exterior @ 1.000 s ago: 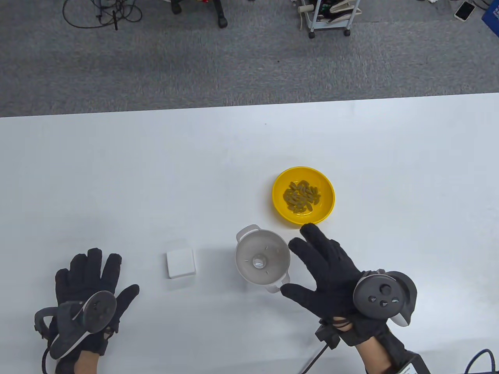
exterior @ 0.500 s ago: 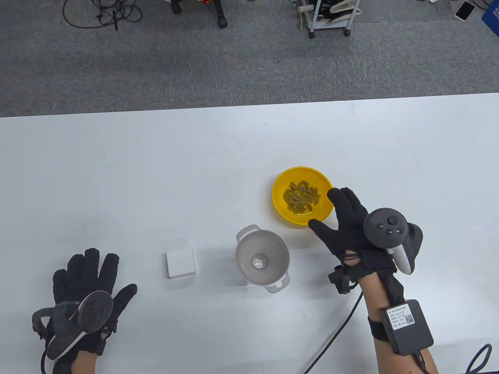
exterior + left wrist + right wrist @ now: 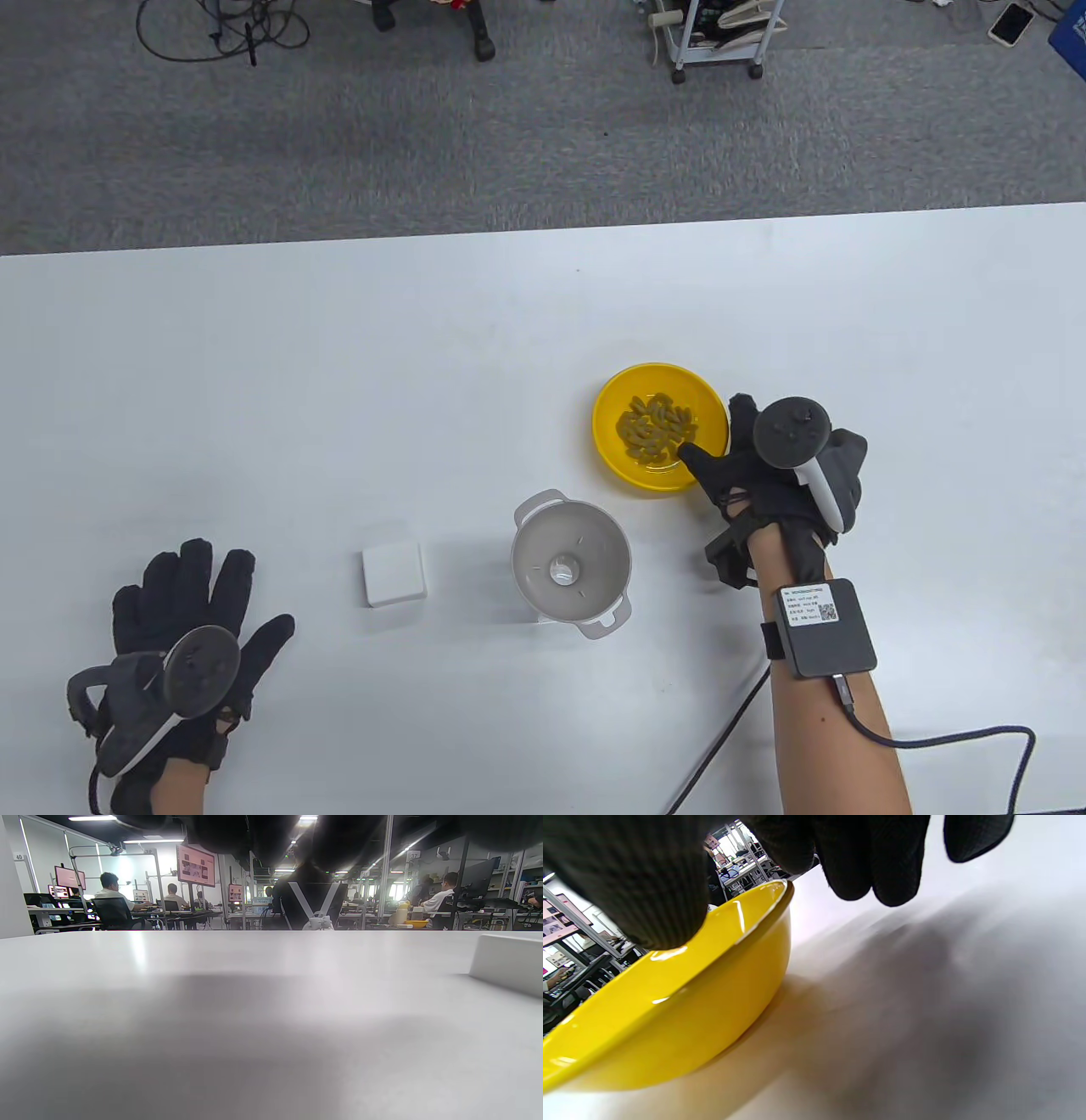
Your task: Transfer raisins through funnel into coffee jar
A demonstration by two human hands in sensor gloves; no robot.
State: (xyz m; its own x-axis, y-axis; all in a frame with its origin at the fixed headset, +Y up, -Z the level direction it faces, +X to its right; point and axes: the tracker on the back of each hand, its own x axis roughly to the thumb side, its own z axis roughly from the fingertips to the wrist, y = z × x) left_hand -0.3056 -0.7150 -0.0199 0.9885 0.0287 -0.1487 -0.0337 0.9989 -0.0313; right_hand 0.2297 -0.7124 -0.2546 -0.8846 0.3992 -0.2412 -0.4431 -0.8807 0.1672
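Raisins [image 3: 655,428] in bowl [image 3: 614,454], right hand [image 3: 768,480] at rim

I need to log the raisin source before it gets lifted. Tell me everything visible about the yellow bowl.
The yellow bowl is round, glossy and looks like plastic or enamel, with sloping walls and a thin rim. It stands upright on the white table, behind and to the right of the funnel. A heap of greenish raisins lies in its bottom. The right hand is at its right edge, thumb over the rim, fingers down outside the wall; firm contact is unclear.
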